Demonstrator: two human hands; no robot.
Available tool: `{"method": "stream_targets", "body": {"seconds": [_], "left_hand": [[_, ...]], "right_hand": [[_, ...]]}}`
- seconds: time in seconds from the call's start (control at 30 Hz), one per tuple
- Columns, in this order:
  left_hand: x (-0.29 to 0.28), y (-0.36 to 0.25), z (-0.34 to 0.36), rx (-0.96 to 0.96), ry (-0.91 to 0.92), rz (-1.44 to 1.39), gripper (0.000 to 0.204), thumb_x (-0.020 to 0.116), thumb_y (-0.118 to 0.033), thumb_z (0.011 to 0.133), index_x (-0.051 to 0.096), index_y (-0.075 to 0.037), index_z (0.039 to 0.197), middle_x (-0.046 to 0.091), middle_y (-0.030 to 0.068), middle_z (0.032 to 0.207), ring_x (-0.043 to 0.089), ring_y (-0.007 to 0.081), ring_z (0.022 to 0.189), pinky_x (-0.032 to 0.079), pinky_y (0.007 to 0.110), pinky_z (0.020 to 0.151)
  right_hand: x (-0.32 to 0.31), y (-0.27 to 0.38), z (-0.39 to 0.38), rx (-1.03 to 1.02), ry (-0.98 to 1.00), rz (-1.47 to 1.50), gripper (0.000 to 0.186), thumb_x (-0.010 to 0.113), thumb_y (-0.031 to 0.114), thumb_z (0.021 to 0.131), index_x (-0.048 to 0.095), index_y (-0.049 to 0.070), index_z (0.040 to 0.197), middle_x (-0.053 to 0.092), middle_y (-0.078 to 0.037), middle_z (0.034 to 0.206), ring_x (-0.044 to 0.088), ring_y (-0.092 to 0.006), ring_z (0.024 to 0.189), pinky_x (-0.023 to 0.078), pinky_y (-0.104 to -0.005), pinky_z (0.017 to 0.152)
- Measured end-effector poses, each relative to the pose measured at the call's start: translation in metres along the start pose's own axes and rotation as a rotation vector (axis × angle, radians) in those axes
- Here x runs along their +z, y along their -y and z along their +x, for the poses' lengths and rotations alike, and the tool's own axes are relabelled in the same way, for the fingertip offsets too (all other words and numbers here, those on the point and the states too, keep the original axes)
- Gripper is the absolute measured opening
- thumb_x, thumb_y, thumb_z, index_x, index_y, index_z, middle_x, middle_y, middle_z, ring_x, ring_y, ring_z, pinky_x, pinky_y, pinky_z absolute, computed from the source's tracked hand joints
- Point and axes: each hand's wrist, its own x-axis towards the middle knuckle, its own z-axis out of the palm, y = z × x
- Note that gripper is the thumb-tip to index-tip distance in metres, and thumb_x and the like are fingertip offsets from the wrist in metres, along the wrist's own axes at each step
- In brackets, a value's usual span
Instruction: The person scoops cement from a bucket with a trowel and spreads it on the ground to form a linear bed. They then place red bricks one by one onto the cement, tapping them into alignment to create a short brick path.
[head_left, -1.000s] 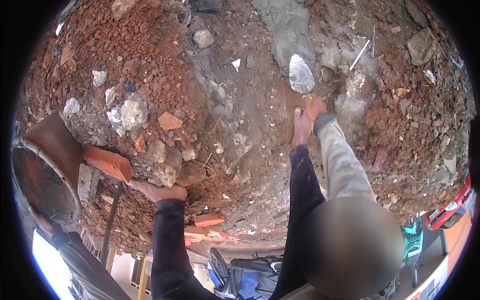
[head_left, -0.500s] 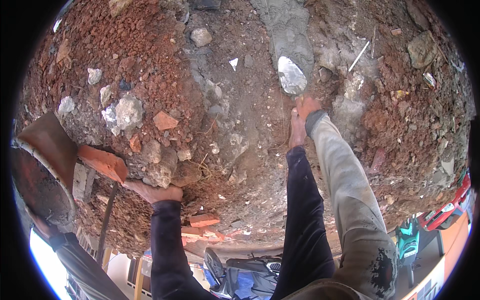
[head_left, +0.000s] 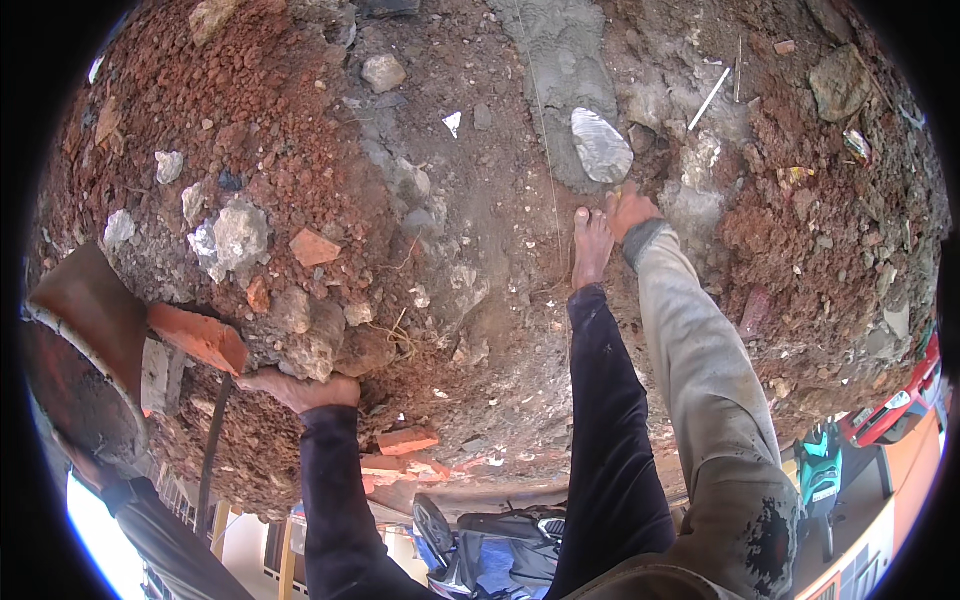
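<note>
1. In the upper middle, right of centre, the right hand [head_left: 630,212] is wrapped around the handle of a trowel [head_left: 602,147], its bright blade pointing up the frame
2. The blade lies over the lower end of a grey mortar strip [head_left: 565,80], though whether they touch is hard to tell; the grip sits close behind the blade, probably for control of its tilt
3. At the far lower left, the left hand [head_left: 86,467] is at the lower edge of a tilted pan [head_left: 80,385]; its fingers are hidden, so I cannot tell whether it grasps or merely steadies it
4. A thin string [head_left: 549,165] runs down from the top edge, its straightness suggesting a guide line
5. The bare left foot [head_left: 300,390] and right foot [head_left: 591,245] stand wide apart, likely for balance while bending
6. An orange brick [head_left: 198,337] lies between pan and left foot, perhaps helping prop the pan
</note>
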Motion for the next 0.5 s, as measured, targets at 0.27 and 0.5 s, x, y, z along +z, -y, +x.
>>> {"method": "stream_targets", "body": {"seconds": [0.27, 0.5], "left_hand": [[0.006, -0.011, 0.003, -0.023, -0.002, -0.035, 0.054, 0.032, -0.029, 0.101, 0.033, 0.002, 0.146, 0.033, 0.0150, 0.152, 0.032, 0.0259, 0.139, 0.022, 0.037, 0.117], [0.014, -0.007, -0.002, -0.047, 0.002, -0.078, 0.053, 0.033, -0.029, 0.102, 0.035, 0.002, 0.145, 0.035, 0.0146, 0.151, 0.033, 0.0252, 0.139, 0.024, 0.037, 0.116]], "right_hand": [[0.075, -0.079, -0.010, 0.172, 0.107, 0.315, 0.042, 0.052, 0.031, 0.093, 0.053, -0.005, 0.116, 0.067, -0.025, 0.088, 0.070, -0.0336, 0.072, 0.056, -0.0437, 0.058], [0.085, -0.081, -0.043, 0.013, 0.035, -0.060, 0.047, 0.053, 0.035, 0.092, 0.053, -0.003, 0.119, 0.065, -0.031, 0.101, 0.067, -0.0449, 0.086, 0.054, -0.0496, 0.078]]}}
